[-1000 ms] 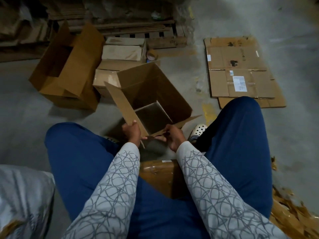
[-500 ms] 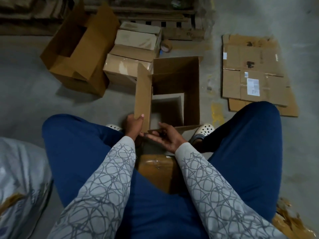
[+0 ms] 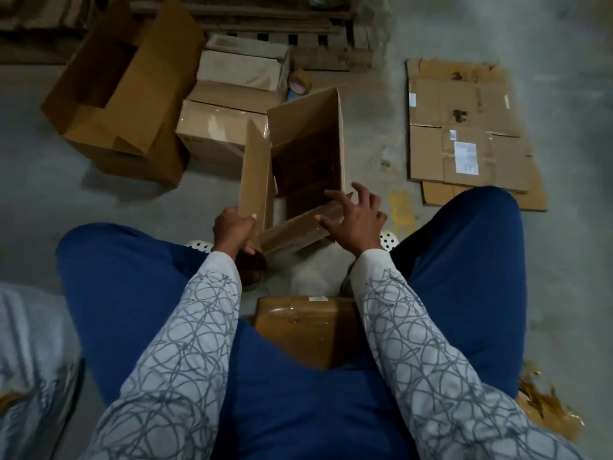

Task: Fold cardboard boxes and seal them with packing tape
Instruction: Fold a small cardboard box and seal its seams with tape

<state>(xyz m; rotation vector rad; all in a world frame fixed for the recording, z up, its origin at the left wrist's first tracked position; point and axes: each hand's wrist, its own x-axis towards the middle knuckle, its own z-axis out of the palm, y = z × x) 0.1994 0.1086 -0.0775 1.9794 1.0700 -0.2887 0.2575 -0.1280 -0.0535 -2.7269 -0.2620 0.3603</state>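
Observation:
An open brown cardboard box (image 3: 305,134) stands on the floor between my knees, its flaps up and its inside dark. My left hand (image 3: 232,230) grips the near corner of the left flap (image 3: 254,174). My right hand (image 3: 356,217) hovers with fingers spread over the near flap (image 3: 292,229), touching or almost touching it. A roll of packing tape (image 3: 300,82) lies on the floor just beyond the box.
Sealed boxes (image 3: 215,131) and a large open box (image 3: 122,91) sit at the far left. Flattened cardboard sheets (image 3: 464,134) lie on the floor at the right. A wrapped brown parcel (image 3: 305,330) is between my thighs, a wooden pallet (image 3: 272,31) behind.
The box has turned and moved slightly away. My right hand has let go of the near edge and lifted with its fingers spread. My left hand keeps hold of the left flap.

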